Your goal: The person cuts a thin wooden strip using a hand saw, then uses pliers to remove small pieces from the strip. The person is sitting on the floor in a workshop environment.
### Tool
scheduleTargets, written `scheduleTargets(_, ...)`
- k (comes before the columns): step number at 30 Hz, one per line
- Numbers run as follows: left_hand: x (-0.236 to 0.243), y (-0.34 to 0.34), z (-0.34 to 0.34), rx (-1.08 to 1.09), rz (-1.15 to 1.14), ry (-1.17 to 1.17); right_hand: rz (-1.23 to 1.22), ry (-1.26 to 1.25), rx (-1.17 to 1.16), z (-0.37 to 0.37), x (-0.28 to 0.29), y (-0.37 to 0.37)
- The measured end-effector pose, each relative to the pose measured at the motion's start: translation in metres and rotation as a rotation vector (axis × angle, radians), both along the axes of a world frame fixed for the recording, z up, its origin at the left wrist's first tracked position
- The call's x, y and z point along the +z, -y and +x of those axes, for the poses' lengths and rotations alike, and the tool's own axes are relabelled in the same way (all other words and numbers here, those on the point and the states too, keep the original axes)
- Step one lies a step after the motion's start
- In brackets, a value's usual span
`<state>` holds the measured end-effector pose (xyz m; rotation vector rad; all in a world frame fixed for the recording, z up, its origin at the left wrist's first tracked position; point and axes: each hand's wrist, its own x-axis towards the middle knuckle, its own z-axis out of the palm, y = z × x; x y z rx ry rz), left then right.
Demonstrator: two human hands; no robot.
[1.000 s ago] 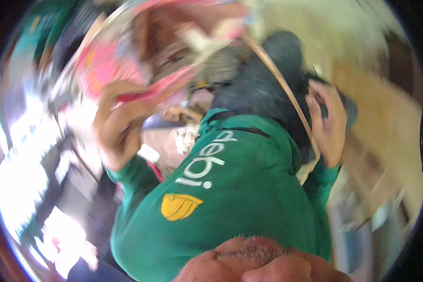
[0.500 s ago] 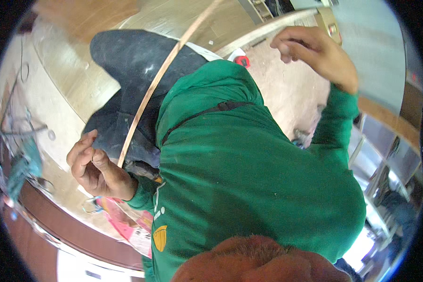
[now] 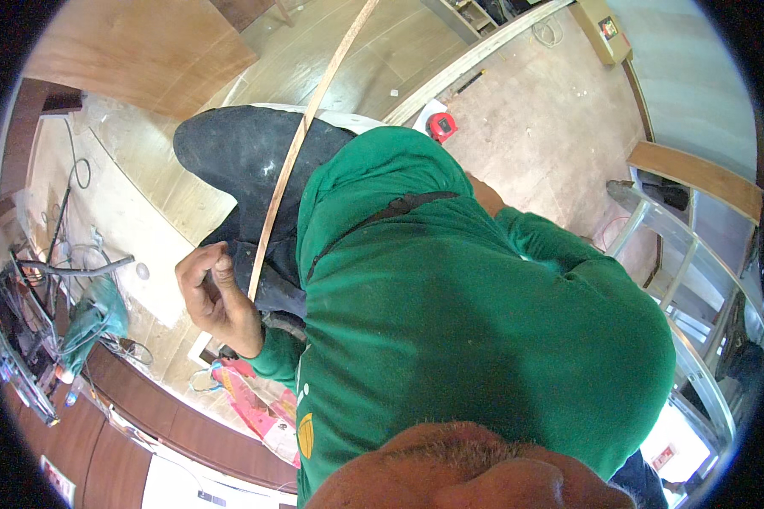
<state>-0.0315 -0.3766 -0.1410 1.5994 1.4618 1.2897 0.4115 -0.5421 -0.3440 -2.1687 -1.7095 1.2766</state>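
Observation:
A long thin wooden strip (image 3: 289,161) lies slantwise across my dark trouser leg (image 3: 259,144). My left hand (image 3: 216,293) is raised just left of the strip's near end, apart from it. Its fingers are curled in toward the thumb; whatever they pinch, if anything, is too small to make out. My right hand (image 3: 485,195) is down beside my hip on the right. Only a patch of it shows past my green sweatshirt (image 3: 475,314), and its fingers are hidden. A red tape measure (image 3: 440,127) rests on the floor ahead of my hip.
A wooden board (image 3: 136,59) is at the far left. Cables and a teal bag (image 3: 98,318) lie at the left, with a red-and-white sack (image 3: 250,399) nearer me. A metal ladder (image 3: 683,263) stands at the right. A pale timber edge (image 3: 484,59) crosses the floor ahead.
My right hand has dropped from its raised place at the far right to beside my hip. My left hand has shifted slightly right and nearer, its fingers curling closer to the thumb.

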Motion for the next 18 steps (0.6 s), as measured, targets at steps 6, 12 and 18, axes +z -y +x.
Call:
scheduleTargets(6,-0.006,-0.001,0.001,-0.042,-0.065,-0.013,-0.119,-0.038,0.068,0.009,-0.048,-0.001)
scheduleTargets(12,-0.013,0.005,-0.015,-0.016,-0.045,-0.008,-0.033,-0.142,0.031,0.024,-0.070,-0.017)
scheduleTargets(18,-0.025,0.009,-0.024,0.031,-0.060,0.067,-0.170,0.182,0.238,0.092,0.023,-0.001)
